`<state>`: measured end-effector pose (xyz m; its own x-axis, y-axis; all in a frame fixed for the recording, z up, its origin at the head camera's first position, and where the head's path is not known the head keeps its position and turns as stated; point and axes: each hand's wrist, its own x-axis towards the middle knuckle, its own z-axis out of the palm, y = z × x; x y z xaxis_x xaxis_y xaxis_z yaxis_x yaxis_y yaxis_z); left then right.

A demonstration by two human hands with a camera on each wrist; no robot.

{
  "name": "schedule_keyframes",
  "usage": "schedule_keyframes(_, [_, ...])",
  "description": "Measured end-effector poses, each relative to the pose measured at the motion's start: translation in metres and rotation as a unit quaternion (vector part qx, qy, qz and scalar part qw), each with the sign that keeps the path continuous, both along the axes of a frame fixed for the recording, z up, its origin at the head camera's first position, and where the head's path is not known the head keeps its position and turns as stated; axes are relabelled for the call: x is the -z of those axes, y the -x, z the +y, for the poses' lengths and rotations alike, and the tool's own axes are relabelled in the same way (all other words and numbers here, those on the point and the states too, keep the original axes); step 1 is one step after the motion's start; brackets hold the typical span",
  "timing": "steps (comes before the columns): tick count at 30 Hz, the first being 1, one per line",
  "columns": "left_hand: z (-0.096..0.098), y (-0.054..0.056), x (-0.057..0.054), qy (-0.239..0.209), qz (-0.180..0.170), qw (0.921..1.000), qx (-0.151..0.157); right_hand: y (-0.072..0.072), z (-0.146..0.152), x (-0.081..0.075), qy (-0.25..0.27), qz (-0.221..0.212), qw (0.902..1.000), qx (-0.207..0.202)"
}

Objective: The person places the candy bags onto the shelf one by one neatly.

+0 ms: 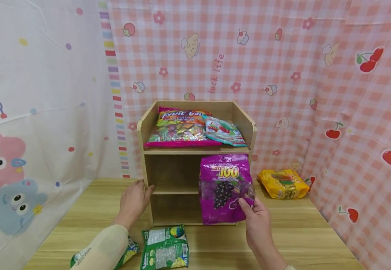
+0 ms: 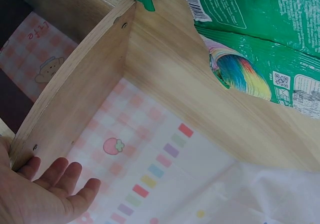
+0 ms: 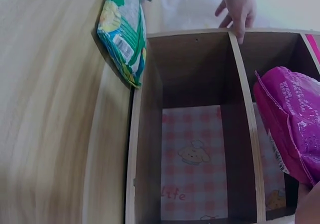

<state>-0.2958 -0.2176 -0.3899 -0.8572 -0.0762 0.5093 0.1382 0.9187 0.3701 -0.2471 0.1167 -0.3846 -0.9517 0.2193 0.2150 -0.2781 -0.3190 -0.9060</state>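
Note:
A purple "LOT 100" candy bag with a grape picture [image 1: 225, 187] hangs upright in front of the right side of the wooden shelf [image 1: 175, 151]. My right hand [image 1: 257, 221] grips its lower right edge, thumb on the front and fingers behind. The left hand [image 1: 135, 202] holds the shelf's left side panel near the middle board, thumb over the front edge and fingers along the outside, as the left wrist view [image 2: 55, 194] shows. On the top tier lie a "Fruit ball" candy bag [image 1: 182, 129] and a smaller teal-edged bag [image 1: 224, 130]. Bare boards show in the lower tiers' visible parts.
Right of the shelf, a yellow candy bag [image 1: 283, 183] lies on the wooden table [image 1: 303, 232]. Two green bags lie before the shelf; one green bag [image 1: 165, 247] is in plain sight, another [image 1: 128, 253] partly under my left sleeve. Patterned cloth [image 1: 263, 48] hangs behind.

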Motion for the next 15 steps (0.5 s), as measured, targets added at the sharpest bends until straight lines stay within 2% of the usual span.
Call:
schedule_keyframes(8, [-0.0009,0.0017,0.003,0.004,0.007,1.0,0.0,0.0026,-0.0047,0.0027,-0.019,-0.059,0.998,-0.013])
schedule_keyframes(15, [-0.001,0.0018,0.003,0.006,0.011,0.9999,0.001,0.0072,-0.005,-0.0048,-0.027,-0.106,0.9932,-0.039])
